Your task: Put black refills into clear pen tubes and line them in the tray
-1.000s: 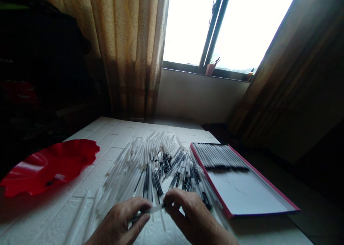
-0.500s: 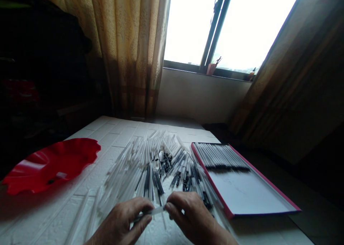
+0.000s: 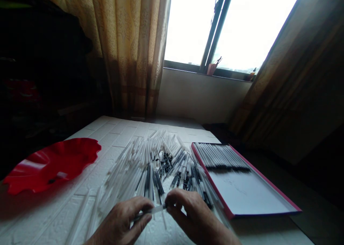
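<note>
Near the table's front edge, my left hand (image 3: 130, 216) grips a translucent pen (image 3: 157, 209) between thumb and fingers. The thumb and forefinger of my right hand (image 3: 189, 209) pinch its dark right end; what exactly they cover there is hidden. The pen lies nearly level between both hands. Just beyond them spreads a pile of clear pen barrels (image 3: 126, 177), with dark refills (image 3: 154, 180) among them. Small black parts (image 3: 166, 161) are heaped in the pile's middle. To the right of it lie more black-ended pen pieces (image 3: 192, 177).
A shallow pink-edged box (image 3: 264, 187) on the right holds a row of assembled-looking pens (image 3: 223, 156) in its far half. A red wavy-rimmed dish (image 3: 77, 148) stands on the left of the white brick-patterned table (image 3: 107, 130). Behind are curtains (image 3: 131, 41) and a window.
My right hand has shifted very slightly, its fingers lifting and bending a little at the pen's end. The left hand and the pen stay in place.
</note>
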The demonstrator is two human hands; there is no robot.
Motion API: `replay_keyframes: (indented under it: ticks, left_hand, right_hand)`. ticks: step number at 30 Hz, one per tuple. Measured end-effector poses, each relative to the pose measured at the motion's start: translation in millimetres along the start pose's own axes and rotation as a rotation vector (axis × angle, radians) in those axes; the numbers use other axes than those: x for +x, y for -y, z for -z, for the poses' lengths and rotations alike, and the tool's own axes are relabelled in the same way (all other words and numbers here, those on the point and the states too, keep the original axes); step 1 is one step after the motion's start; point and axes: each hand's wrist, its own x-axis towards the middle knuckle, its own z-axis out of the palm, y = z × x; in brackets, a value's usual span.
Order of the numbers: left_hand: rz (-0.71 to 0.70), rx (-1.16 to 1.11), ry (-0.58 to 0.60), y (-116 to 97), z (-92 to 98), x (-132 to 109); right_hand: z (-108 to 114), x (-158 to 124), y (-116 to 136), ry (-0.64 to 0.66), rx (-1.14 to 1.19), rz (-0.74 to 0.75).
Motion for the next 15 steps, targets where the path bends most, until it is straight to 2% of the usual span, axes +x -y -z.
replay_keyframes:
  ticks: [15]
  left_hand:
    - [-0.057,0.027,-0.045,-2.8,-0.2,1.9]
  right_hand:
    - [-4.5,0.5,0.7,0.032,-0.14,-0.029]
